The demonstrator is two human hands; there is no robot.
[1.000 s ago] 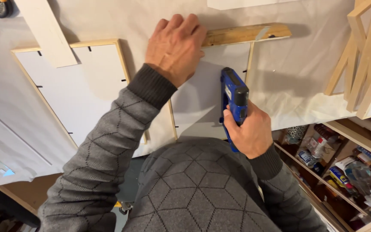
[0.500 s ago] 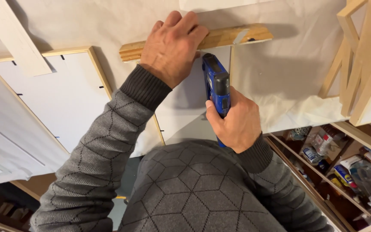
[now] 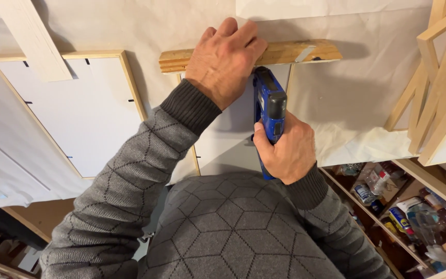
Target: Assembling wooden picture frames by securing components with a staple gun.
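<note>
Head view: I look straight down over my grey patterned sweater at a work surface covered with white canvas cloth [image 3: 347, 103]. My left hand [image 3: 223, 62] lies palm-down, fingers together and flat, pressing on a wooden stretcher bar [image 3: 290, 51] that runs left to right across the far middle of the scene; the hand covers the bar's middle-left portion and grips nothing. My right hand [image 3: 285, 150] is wrapped tight around the handle of a blue staple gun [image 3: 269, 108], which stands just right of the left hand, its far end touching or nearly touching the near edge of the bar; I cannot tell whether the nose bears on the wood or on the white panel just below it. The gun points away from me, its body lying over a white canvas panel [image 3: 223, 139] that extends from the bar toward my chest. To the left lies a second framed canvas [image 3: 78, 113], face down, pale wooden edges showing, turned at an angle. A loose pale wood strip [image 3: 29, 36] rests across its far left corner. At the far right, several bare stretcher frames [image 3: 440, 82] lean together. Near right, below the table edge, a wooden shelf [image 3: 414, 175] holds bottles and cans [image 3: 403, 217], partly blurred.
</note>
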